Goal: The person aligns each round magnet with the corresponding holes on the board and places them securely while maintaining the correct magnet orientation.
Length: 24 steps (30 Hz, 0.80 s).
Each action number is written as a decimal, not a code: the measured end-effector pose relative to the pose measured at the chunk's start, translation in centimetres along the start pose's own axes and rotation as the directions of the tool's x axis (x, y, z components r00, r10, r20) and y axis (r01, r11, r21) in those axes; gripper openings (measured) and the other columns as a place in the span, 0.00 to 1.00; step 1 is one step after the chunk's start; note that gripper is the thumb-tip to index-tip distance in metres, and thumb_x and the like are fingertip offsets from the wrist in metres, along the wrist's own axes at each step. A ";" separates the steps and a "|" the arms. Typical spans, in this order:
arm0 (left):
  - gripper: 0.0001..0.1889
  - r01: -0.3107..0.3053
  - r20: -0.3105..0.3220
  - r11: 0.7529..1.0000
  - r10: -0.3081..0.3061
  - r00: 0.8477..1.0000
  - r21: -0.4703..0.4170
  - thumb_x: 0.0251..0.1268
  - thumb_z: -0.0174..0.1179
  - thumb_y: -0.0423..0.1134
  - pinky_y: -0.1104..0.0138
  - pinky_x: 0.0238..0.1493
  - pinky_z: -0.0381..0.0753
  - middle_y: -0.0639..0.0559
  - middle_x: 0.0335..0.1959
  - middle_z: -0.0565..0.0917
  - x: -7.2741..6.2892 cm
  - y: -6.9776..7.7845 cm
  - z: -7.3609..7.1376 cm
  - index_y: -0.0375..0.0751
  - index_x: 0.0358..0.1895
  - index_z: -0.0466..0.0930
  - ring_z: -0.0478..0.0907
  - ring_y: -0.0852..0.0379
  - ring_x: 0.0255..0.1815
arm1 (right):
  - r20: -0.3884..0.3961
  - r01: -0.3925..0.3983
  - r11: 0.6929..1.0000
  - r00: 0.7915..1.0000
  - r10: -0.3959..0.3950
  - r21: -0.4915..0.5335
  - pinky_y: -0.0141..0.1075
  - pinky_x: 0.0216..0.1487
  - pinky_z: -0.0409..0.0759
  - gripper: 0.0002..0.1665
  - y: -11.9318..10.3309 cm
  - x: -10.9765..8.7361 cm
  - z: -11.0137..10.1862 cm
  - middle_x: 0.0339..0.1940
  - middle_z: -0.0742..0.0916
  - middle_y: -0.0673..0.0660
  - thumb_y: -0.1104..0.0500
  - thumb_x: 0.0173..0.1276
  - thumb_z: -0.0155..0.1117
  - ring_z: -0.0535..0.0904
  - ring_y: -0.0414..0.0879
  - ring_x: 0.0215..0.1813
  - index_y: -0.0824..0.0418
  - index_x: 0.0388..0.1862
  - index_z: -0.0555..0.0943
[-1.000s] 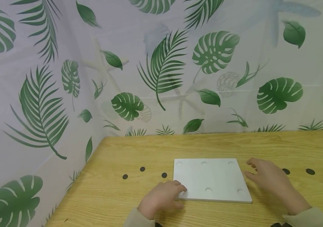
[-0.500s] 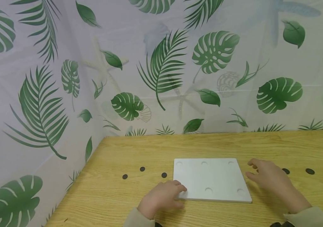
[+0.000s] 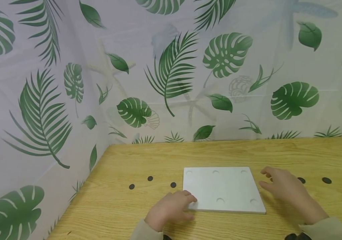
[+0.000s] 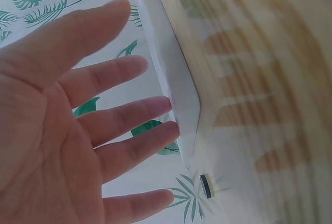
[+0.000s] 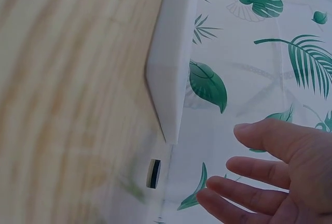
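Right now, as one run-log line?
white board: flat on table | left hand: at near-left corner, contact unclear | right hand: beside right edge, apart | black discs: both sides

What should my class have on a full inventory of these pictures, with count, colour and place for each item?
Board: one, white, flat on the table
Round marks: five visible, white, on the board's top
Discs: five visible, black on top; three left of the board, two right, one partly covered
Table: one, yellow wood grain, under everything
Backdrop: count unclear, white with green leaf prints, behind and left
Left hand: one, bare, at the board's near-left corner
Right hand: one, bare, right of the board, apart from it
Sleeves: two, beige, bottom edge
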<state>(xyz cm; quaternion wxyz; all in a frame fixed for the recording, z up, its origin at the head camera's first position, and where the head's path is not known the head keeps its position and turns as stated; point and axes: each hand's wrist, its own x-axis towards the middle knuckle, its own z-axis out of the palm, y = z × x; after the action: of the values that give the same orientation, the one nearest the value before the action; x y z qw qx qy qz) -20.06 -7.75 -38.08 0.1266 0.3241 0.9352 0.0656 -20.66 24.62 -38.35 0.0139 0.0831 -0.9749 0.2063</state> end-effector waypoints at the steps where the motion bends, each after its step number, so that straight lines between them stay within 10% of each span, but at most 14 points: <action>1: 0.21 -0.002 -0.001 1.000 0.002 1.000 -0.003 0.50 0.63 0.47 0.60 0.48 0.70 0.61 0.49 0.74 0.0 0.0 0.0 0.51 0.51 0.75 0.69 0.63 0.49 | 0.003 0.000 1.000 1.000 0.000 0.000 0.48 0.31 0.75 0.25 -0.1 0.0 0.0 0.39 0.80 0.70 0.53 0.58 0.61 0.77 0.60 0.37 0.72 0.46 0.74; 24: 0.22 -0.005 0.020 0.999 0.006 1.000 -0.049 0.50 0.63 0.47 0.68 0.47 0.70 0.61 0.51 0.73 -0.2 -0.4 -0.1 0.49 0.52 0.75 0.70 0.65 0.49 | 0.136 0.053 0.983 0.990 -0.029 -0.175 0.46 0.28 0.73 0.19 0.3 1.6 -0.7 0.37 0.81 0.63 0.57 0.54 0.63 0.77 0.53 0.34 0.68 0.41 0.76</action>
<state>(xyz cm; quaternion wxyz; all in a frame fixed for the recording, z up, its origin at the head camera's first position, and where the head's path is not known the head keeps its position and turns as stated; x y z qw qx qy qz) -20.16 -8.14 -38.04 0.1436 0.3242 0.9311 0.0856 -22.30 24.95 -37.71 -0.0392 0.1149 -0.9863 0.1118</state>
